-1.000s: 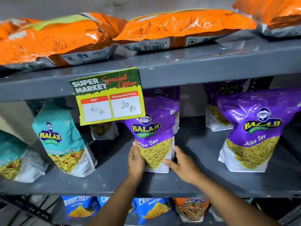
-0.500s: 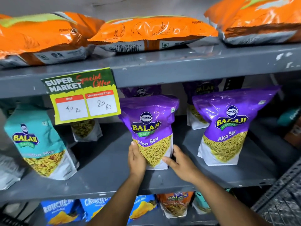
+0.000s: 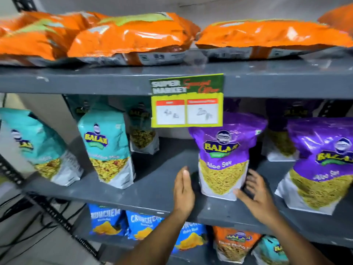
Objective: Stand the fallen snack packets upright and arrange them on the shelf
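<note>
Two open hands flank the upright purple foil Aloo Sev packet (image 3: pixel 223 159) at centre-right: left hand (image 3: pixel 183 190) apart, right hand (image 3: pixel 256 192) fingers spread beside it, gripping nothing. One nudge could topple it forward off the grey metal shelf (image 3: pixel 152 188).

Purple Aloo Sev packet (image 3: pixel 225 159) stands upright on the grey middle shelf (image 3: pixel 152 188).

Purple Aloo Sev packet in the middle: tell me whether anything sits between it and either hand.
Nothing visible does. The left hand is open beside the purple Aloo Sev packet with bare shelf between; the right hand is at its lower right edge.
</note>
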### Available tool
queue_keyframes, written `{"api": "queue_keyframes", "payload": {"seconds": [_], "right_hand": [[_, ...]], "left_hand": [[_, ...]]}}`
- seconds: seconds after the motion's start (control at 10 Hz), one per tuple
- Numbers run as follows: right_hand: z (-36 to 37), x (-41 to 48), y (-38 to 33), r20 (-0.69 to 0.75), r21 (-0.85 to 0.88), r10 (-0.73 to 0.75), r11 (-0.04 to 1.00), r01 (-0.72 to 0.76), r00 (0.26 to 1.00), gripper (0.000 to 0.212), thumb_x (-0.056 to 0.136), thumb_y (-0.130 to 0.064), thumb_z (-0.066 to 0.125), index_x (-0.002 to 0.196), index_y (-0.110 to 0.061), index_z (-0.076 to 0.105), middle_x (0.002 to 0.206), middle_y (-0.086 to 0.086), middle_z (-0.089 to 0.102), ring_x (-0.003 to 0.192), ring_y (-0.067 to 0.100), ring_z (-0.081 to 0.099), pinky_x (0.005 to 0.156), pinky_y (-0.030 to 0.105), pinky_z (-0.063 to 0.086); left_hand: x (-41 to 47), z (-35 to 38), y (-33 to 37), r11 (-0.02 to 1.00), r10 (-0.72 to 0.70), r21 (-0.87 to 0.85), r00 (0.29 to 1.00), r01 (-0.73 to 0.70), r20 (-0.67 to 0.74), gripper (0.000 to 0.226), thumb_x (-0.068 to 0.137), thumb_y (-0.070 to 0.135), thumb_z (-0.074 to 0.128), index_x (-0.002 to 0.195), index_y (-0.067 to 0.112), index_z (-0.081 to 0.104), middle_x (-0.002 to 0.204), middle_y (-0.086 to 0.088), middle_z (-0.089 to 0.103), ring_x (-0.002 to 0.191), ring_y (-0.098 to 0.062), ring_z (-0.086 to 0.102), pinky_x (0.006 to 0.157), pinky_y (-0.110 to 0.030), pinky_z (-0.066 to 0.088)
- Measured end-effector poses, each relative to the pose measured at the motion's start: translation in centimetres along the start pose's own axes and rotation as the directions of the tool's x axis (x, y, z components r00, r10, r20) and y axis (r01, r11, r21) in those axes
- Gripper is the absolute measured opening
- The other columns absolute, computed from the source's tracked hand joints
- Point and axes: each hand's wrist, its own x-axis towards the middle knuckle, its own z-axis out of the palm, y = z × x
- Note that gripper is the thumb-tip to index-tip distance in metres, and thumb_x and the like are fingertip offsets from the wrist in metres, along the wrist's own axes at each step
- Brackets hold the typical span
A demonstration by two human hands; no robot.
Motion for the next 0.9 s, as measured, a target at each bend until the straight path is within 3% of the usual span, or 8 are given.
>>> {"api": "queue_keyframes", "payload": {"seconds": [0.1,0.2,0.3,0.4,0.5,0.6,0.7,0.9], "right_hand": [[0.4,-2.1,-1.1,-0.222,-0.249,-0.117,0.967,0.059,0.968,0.052,0.07,-0.003,0.082,0.094,-0.038,0.052,0.079,0.008,0.062,0.072,0.014,0.061,0.061,0.013,0.049],[4.7,-5.7,-4.4,-0.1,-0.379,-0.283,0.897,0.227,0.954,0.031,0.073,-0.014,0.076,0.084,-0.035,0.056,0.07,0.001,0.057,0.062,0.006,0.055,0.057,0.011,0.043],[12.5,-6.3,-7.8,0.16,-0.277,-0.354,0.88,0.386,0.922,0.034,0.071,-0.017,0.076,0.097,-0.035,0.062,0.08,-0.013,0.064,0.076,-0.004,0.06,0.071,0.003,0.045],[20.1,-4.1,-9.8,0.293,-0.245,-0.232,0.92,0.307,0.928,0.052,0.079,-0.022,0.074,0.128,-0.025,0.056,0.121,-0.015,0.061,0.108,-0.003,0.059,0.095,0.011,0.044],[27.2,-1.8,-10.8,0.371,-0.095,-0.01,0.994,0.049,0.928,0.077,0.086,-0.012,0.068,0.15,-0.017,0.026,0.146,-0.005,0.041,0.13,0.004,0.041,0.109,0.028,0.036],[30.8,-0.3,-11.1,0.397,-0.042,0.064,0.998,-0.051,0.916,0.076,0.084,-0.008,0.064,0.146,-0.033,0.027,0.153,-0.002,0.04,0.129,0.007,0.042,0.105,0.03,0.038],[32.2,0.4,-10.9,0.404,0.028,0.053,0.997,-0.071,0.913,0.067,0.073,-0.011,0.058,0.117,-0.06,0.047,0.126,-0.027,0.063,0.119,0.0,0.059,0.097,0.03,0.05],[32.6,-0.4,-12.2,0.272,0.171,0.02,0.983,-0.068,0.962,0.069,0.077,0.009,0.057,0.118,-0.046,0.054,0.115,-0.03,0.065,0.116,0.001,0.061,0.095,0.021,0.05]], "left_hand": [[-1.9,-7.2,-0.8,0.991,0.127,0.061,0.986,-0.121,-0.109,0.03,0.098,0.032,0.036,0.107,0.026,0.063,0.114,0.003,0.066,0.104,0.009,0.057,0.093,-0.004,0.038],[-1.8,-15.2,-0.4,0.958,0.238,0.218,0.941,-0.186,-0.242,0.03,0.095,0.022,0.029,0.092,0.029,0.058,0.094,0.013,0.059,0.092,0.016,0.053,0.082,0.005,0.032],[1.5,-22.3,-0.7,0.982,0.16,0.159,0.906,-0.105,-0.393,0.027,0.103,0.025,0.03,0.106,0.022,0.057,0.098,0.005,0.058,0.099,-0.007,0.053,0.086,-0.01,0.033],[6.1,-26.4,-0.5,0.999,0.011,0.054,0.94,0.008,-0.342,0.049,0.102,0.04,0.027,0.138,0.015,0.047,0.14,0.004,0.046,0.133,-0.011,0.039,0.112,-0.027,0.025],[9.9,-28.3,-0.3,0.997,-0.079,-0.01,0.981,0.079,-0.179,0.057,0.102,0.043,0.021,0.148,0.013,0.036,0.158,0.0,0.032,0.145,-0.015,0.028,0.123,-0.04,0.017],[10.7,-28.1,-0.2,0.997,-0.079,0.005,0.993,0.08,-0.091,0.055,0.102,0.043,0.02,0.135,0.016,0.055,0.145,-0.002,0.051,0.134,-0.013,0.045,0.116,-0.03,0.03],[10.4,-28.2,-1.1,1.0,-0.018,0.023,0.994,0.02,-0.105,0.045,0.103,0.034,0.025,0.102,0.04,0.07,0.118,0.022,0.064,0.105,0.019,0.054,0.086,0.003,0.034],[9.6,-29.3,-2.3,0.99,-0.104,0.089,0.994,0.106,-0.024,0.054,0.099,0.046,0.032,0.145,0.019,0.043,0.153,0.001,0.04,0.143,-0.015,0.033,0.122,-0.038,0.02]]}}
